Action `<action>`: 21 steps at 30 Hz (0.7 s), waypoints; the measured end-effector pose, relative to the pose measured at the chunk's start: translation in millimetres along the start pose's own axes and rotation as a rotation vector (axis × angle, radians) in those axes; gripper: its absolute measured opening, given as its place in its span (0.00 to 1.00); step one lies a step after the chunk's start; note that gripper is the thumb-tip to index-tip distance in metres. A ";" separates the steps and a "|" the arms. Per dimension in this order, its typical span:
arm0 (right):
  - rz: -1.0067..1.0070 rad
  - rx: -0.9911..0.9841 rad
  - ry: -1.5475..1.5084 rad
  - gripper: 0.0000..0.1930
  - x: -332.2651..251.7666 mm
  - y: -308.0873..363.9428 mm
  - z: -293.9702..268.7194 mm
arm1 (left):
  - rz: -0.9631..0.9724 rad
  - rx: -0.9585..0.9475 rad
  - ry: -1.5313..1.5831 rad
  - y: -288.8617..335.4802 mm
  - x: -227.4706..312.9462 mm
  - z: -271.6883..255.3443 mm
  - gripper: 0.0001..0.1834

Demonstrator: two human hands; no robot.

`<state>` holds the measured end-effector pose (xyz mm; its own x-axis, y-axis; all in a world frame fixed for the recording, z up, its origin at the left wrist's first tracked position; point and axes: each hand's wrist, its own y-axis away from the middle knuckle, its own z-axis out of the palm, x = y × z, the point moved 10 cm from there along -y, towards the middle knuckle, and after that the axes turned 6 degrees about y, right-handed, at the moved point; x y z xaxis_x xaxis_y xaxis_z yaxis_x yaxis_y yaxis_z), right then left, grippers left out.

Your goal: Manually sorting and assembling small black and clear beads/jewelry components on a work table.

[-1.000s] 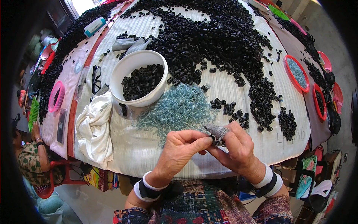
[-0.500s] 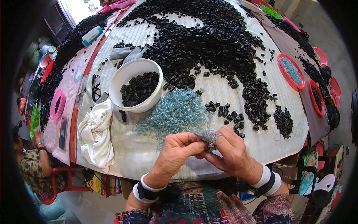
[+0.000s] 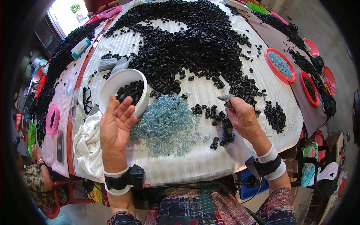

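Left hand (image 3: 119,125) loosely spread, palm showing, nothing visible in it, fingertips overlapping the white bowl (image 3: 108,87) in my view. Right hand (image 3: 243,117) pinched a tapered grey bundle (image 3: 225,98) that poked out leftward from its fingertips; black cylinders (image 3: 212,112) lay just left of that hand. Judged risk: a low left-hand sweep could scatter translucent blue bits (image 3: 165,125) to its right; a slack right pinch could shed the bundle. Right-hand fingers hid the bundle's other end.

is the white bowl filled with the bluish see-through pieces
No, the white bowl shows black pieces inside, while the bluish pieces lie heaped on the tablecloth beside it.
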<state>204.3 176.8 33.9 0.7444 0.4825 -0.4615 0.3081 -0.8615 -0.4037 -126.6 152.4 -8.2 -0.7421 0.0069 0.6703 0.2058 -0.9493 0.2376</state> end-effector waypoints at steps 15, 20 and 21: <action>-0.176 -0.082 0.197 0.13 -20.1 -8.3 35.3 | -0.365 -0.217 -0.031 56.1 -109.0 47.1 0.08; -0.295 -0.024 -0.040 0.18 -92.3 6.5 12.6 | -0.400 -0.236 -0.084 63.9 -137.7 68.4 0.10; -0.305 -0.034 -0.069 0.18 -106.7 7.2 10.1 | -0.363 -0.253 -0.024 63.1 -140.1 70.5 0.10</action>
<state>121.1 120.6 72.3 0.5729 0.7282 -0.3761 0.5319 -0.6795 -0.5054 35.3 113.7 -37.5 -0.7217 0.3588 0.5920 -0.2303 -0.9309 0.2835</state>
